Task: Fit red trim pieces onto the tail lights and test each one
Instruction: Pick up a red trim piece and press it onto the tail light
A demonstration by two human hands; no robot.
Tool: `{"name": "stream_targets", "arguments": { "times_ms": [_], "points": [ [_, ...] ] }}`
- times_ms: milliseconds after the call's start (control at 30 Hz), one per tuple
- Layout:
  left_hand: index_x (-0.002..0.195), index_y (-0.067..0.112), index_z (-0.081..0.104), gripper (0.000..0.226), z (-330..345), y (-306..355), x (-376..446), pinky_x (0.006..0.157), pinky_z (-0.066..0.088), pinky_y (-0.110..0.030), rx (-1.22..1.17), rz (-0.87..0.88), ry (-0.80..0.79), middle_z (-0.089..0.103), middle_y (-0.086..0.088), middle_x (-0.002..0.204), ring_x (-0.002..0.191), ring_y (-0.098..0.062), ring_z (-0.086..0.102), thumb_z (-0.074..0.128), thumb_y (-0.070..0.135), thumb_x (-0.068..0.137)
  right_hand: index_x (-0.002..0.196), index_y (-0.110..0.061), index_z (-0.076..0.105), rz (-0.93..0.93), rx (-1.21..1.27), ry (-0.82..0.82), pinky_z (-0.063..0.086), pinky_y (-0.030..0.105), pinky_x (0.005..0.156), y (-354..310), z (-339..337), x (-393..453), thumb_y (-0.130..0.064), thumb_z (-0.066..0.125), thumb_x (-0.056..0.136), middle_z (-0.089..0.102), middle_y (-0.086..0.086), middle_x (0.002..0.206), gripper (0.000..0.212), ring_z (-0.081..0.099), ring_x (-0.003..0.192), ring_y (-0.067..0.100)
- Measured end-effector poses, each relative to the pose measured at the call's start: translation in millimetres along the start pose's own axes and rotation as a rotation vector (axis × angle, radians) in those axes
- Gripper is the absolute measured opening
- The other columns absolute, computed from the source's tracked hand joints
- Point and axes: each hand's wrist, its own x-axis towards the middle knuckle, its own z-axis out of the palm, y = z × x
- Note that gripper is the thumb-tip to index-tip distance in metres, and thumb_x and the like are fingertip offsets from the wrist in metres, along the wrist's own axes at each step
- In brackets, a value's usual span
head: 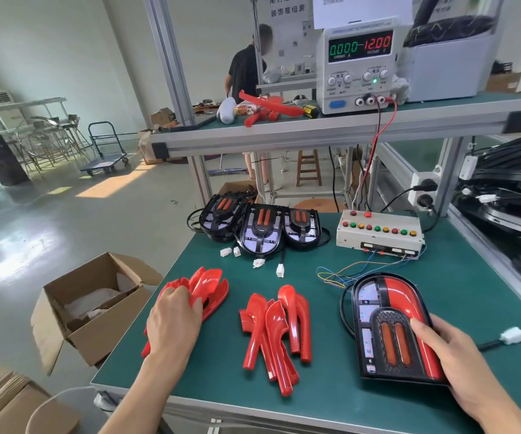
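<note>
At the far left, beside the green table [325, 389], an open cardboard box [96, 308] is sitting on the floor with pale packing inside. The left hand [174, 321] is lying palm down on the left pile of red trim pieces [204, 292] at the table's left edge, its fingers curling over the topmost pieces so that part of the pile is hidden beneath it; whether they are pinching one piece cannot be told. Just right of that hand, well clear of both hands, a second pile of red trim pieces [276, 330] is lying fanned out on the mat. Behind these piles, three unfinished tail lights [260, 228] are standing side by side at the table's back edge, their white connectors [279, 270] trailing onto the mat. Further right, a button-covered test box [380, 234] is sitting with thin coloured wires [347, 272] running from it toward the near tail light [387, 327], which is already wearing a red trim along its right side while its left side is showing bare. The right hand [453, 355] is gripping this light by its lower right edge, thumb pressing on the face and fingers wrapping underneath. Its white plug [513, 335] is lying loose on the mat just right of that hand. Above, on the shelf, a power supply [359, 62] is reading 0.000 and 12.00.
</note>
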Motion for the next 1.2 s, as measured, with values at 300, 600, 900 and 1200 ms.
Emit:
{"name": "stream_targets", "arguments": {
  "times_ms": [300,600,900,1200],
  "points": [
    [0.079,0.029,0.073,0.01,-15,101,-32,0.068,0.05,-0.024,-0.723,0.01,-0.24,0.07,0.021,0.069,0.069,0.003,0.065,0.076,0.039,0.081,0.107,-0.02,0.077,-0.014,0.0,0.029,0.064,0.034,0.077,7,2,2,-0.033,0.069,0.081,0.079,0.011,0.105,0.03,0.077,0.094,0.03],
    [0.11,0.024,0.065,0.025,34,198,-101,0.067,0.042,-0.025,-0.727,0.229,-0.4,0.062,0.01,0.064,0.069,-0.004,0.059,0.069,0.036,0.089,0.112,-0.011,0.074,-0.06,0.004,0.035,0.062,0.029,0.078,5,4,-3,-0.027,0.066,0.088,0.079,0.01,0.106,0.03,0.075,0.098,0.028],
    [0.102,0.021,0.054,0.023,46,200,-115,0.07,0.048,-0.038,-0.533,0.497,-0.271,0.064,0.002,0.093,0.083,-0.025,0.064,0.055,0.044,0.097,0.108,-0.027,0.078,-0.085,-0.005,0.031,0.062,0.036,0.088,5,3,-2,-0.035,0.067,0.088,0.078,0.008,0.109,0.024,0.075,0.101,0.027],
    [0.14,0.025,0.043,0.047,47,201,-126,0.076,0.053,-0.04,-0.525,0.537,-0.269,0.069,-0.001,0.114,0.098,-0.028,0.068,0.054,0.038,0.096,0.11,-0.026,0.077,-0.083,0.0,0.021,0.059,0.043,0.092,5,2,-1,-0.038,0.068,0.087,0.078,0.008,0.11,0.027,0.075,0.103,0.027]
  ]
}}
